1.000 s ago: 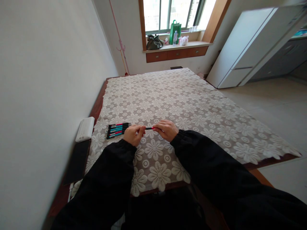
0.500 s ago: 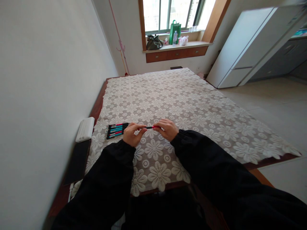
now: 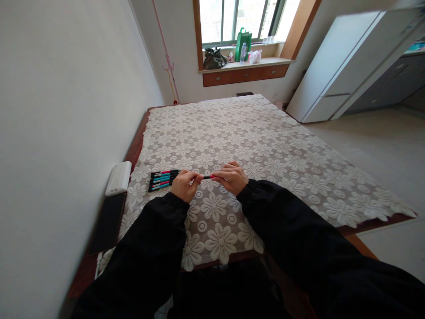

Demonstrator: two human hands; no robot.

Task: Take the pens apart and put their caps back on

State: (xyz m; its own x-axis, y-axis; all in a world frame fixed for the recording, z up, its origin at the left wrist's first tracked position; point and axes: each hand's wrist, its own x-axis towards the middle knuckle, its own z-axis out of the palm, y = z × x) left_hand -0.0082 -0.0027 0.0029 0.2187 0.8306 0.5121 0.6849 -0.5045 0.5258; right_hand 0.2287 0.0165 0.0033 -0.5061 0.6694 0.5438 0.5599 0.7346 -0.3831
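1. The counter wore a lace flower cloth.
2. Left hand and right hand each pinched one end of a pen at the near left.
3. Spare pens lay just left.

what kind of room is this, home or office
Most likely a room in a home: a large table under a lace floral tablecloth, a white fridge, and a window sill with bags and a bottle on it.

White wall, bright window (daylight), tiled floor.
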